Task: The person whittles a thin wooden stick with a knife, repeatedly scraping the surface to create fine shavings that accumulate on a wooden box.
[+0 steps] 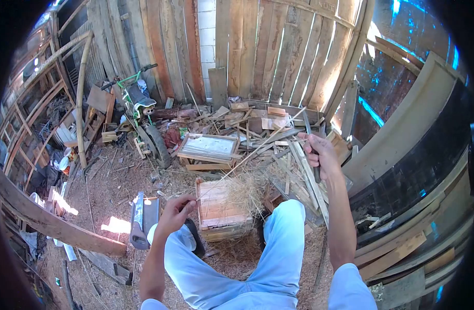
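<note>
You are holding a thin strip [242,160] of wood or bamboo with your left hand [177,209]. The fingers there are pinching together on its near end. From these fingers the strip is running up and away to the right, over the wooden block [219,204] just beyond them, and it is ending close to the tip of the knife [307,132]. Your right hand [319,155] is gripping this knife, with the fingers wrapped tightly around the dark handle and the blade pointing up and away from them. I cannot tell if the blade is touching the strip or only standing near its far end.

To my judgement the shaving work is already partly done: a pile of dry shavings [244,192] is lying on the block, just to the right of your left fingers, and the strip is looking quite slim. How much is left to cut I cannot tell from here. A hand saw [138,219] is lying on the ground [107,191] just to the left of the left fingers, untouched.
</note>
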`<state>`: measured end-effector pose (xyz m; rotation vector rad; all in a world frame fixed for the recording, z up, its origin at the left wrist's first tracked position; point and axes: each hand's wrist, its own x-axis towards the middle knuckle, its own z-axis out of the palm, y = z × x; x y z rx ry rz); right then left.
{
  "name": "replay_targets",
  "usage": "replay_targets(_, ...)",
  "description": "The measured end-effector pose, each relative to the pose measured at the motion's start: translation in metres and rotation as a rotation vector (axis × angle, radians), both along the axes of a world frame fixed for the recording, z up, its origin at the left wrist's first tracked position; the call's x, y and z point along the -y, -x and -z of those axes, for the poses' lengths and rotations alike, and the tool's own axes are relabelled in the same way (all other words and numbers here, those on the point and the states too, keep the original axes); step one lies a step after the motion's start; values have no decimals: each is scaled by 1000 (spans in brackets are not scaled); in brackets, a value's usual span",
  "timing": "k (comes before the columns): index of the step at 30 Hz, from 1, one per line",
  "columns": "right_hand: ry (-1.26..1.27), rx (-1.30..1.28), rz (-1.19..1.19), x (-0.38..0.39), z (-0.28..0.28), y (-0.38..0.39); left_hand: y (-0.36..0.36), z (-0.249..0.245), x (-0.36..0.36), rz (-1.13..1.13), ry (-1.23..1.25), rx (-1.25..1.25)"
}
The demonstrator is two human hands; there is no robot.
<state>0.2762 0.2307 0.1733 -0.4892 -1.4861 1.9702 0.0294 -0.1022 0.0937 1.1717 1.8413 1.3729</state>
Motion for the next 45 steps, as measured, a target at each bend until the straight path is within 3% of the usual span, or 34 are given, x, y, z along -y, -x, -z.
replay_targets(2, 6, -9, -4, 14, 0, 6, -6, -5, -8, -33, 63, 35)
replay_targets(4, 22, -16, -28, 27, 3, 11, -14, -5, -18, -82, -59, -110)
replay_targets(6, 71, -137, 18, 40, 9, 18, -21, -8, -29, -131, -124, -107)
replay_targets(8, 79, -98, 44, 49, 17, 25, -26, -15, -39, -148, -194, -68)
replay_targets(12, -57, -4, 76, 80, 30, 42, -37, -27, -54, -186, -263, -54)
replay_targets(16, -177, -114, 98, 112, 25, 50, -45, -33, -63, -193, -298, 38)
replay_targets(18, -229, -39, -33, 122, 21, 52, -49, -39, -64, -162, -301, 63)
replay_targets(19, -382, 55, -29, 128, 20, 54, -51, -41, -64, -163, -301, 63)
replay_targets(20, -381, 54, -29, 133, 22, 56, -54, -43, -64, -138, -306, 92)
replay_targets(22, -729, 57, -43, 141, 26, 59, -57, -45, -63, -113, -310, 121)
replay_targets(24, -727, 52, -24, 145, 20, 59, -59, -46, -61, -86, -349, 107)
replay_targets(26, -1012, 81, -66, 143, 10, 55, -63, -49, -59, -87, -361, 128)
replay_targets(30, -797, 151, -121, 154, 1, 51, -65, -51, -56, -52, -381, 117)
replay_targets(32, -403, 226, -241, 157, -5, 50, -67, -56, -55, -47, -371, 120)
replay_targets(39, -549, 126, -352, 151, 9, 44, -73, -67, -50, -8, -332, 258)
replay_targets(41, -317, 133, -369, 150, 8, 43, -74, -66, -51, -9, -355, 271)
replay_targets(45, -282, 229, -343, 156, -4, 39, -69, -51, -57, 0, -405, 217)
